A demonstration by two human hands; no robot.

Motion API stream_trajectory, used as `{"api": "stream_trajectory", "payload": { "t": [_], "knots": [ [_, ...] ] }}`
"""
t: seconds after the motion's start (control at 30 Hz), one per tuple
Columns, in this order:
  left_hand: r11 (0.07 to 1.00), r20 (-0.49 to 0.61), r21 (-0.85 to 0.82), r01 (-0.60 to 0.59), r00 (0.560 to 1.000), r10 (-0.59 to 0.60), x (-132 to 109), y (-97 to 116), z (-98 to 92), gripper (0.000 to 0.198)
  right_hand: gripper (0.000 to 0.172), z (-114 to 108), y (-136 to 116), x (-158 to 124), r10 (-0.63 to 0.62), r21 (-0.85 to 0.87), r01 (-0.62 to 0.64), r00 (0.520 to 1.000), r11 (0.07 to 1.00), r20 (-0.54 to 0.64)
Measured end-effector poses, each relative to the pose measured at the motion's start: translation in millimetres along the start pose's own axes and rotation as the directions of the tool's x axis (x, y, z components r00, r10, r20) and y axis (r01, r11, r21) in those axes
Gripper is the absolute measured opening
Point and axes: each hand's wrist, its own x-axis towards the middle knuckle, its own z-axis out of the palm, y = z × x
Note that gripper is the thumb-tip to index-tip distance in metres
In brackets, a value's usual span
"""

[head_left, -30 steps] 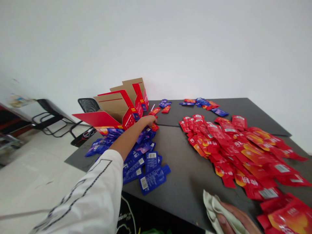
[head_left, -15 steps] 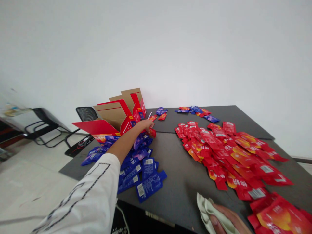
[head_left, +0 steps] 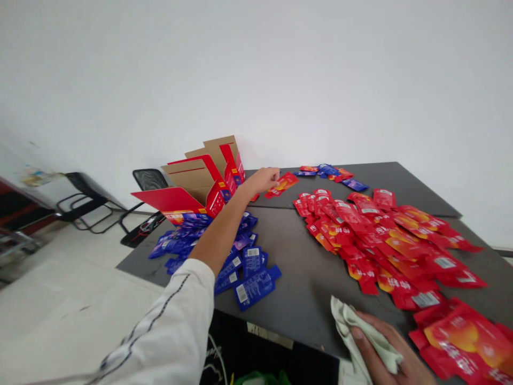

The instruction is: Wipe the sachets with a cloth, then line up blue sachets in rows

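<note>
We see red sachets (head_left: 360, 235) on the right, splashed with orange and yellow, and blue sachets (head_left: 256, 287) with white barcode labels on the left. Our white sleeve (head_left: 168, 321) carries a dark stitched line; the cloth (head_left: 372, 337) is pale green, the counter (head_left: 304, 289) dark grey, the carton (head_left: 188, 182) red outside and brown within.

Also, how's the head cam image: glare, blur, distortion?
Head view: wide-angle bend and tilted horizon make the table edges slant; the wall is washed out almost white; the red packets at lower right show sheen; the sleeve at bottom left looks slightly soft.
</note>
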Motion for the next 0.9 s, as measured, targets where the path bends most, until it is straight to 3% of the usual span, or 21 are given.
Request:
{"api": "stream_trajectory", "payload": {
  "t": [0.1,0.17,0.23,0.33,0.4,0.5,0.67,0.73,0.83,0.9],
  "knots": [
    [0.986,-0.115,-0.154,-0.063,0.992,0.045,-20,43,13.5,0.007,0.036,2,-6,1,0.032,0.01,-0.032,0.997,0.999,-0.073],
    [0.895,-0.228,-0.428,-0.125,0.973,0.027,-38,70,31.4,0.008,0.038,4,-7,0,0.067,0.02,-0.066,0.994,0.998,-0.091],
    [0.79,-0.241,-0.601,-0.119,0.97,-0.037,-61,91,51.8,0.011,0.039,3,-8,0,0.107,0.03,-0.105,0.991,0.994,-0.084],
    [0.639,-0.135,-0.769,-0.026,0.983,-0.121,-104,111,81.7,0.011,0.045,2,-13,0,0.184,0.043,-0.181,0.978,0.983,-0.1],
    [0.523,0.017,-0.846,0.101,0.987,-0.163,-136,115,101.2,0.013,0.05,2,-19,2,0.252,0.047,-0.248,0.958,0.968,-0.139],
    [0.445,0.193,-0.853,0.274,0.956,-0.22,-177,115,130.7,0.015,0.058,4,-29,5,0.358,0.049,-0.356,0.909,0.933,-0.212],
    [0.462,0.227,-0.811,0.359,0.921,-0.317,-208,118,171.5,0.009,0.066,9,-39,8,0.457,0.074,-0.455,0.847,0.887,-0.273],
    [0.48,0.198,-0.802,0.357,0.916,-0.35,-211,124,181.2,0.021,0.065,9,-39,9,0.467,0.087,-0.462,0.84,0.883,-0.276],
    [0.576,0.106,-0.756,0.31,0.927,-0.36,-218,136,187.7,0.039,0.063,10,-39,8,0.481,0.079,-0.479,0.835,0.874,-0.268],
    [0.69,0.026,-0.685,0.234,0.954,-0.298,-229,145,187.1,0.035,0.062,11,-38,7,0.497,0.068,-0.498,0.829,0.865,-0.255]
  ]
}}
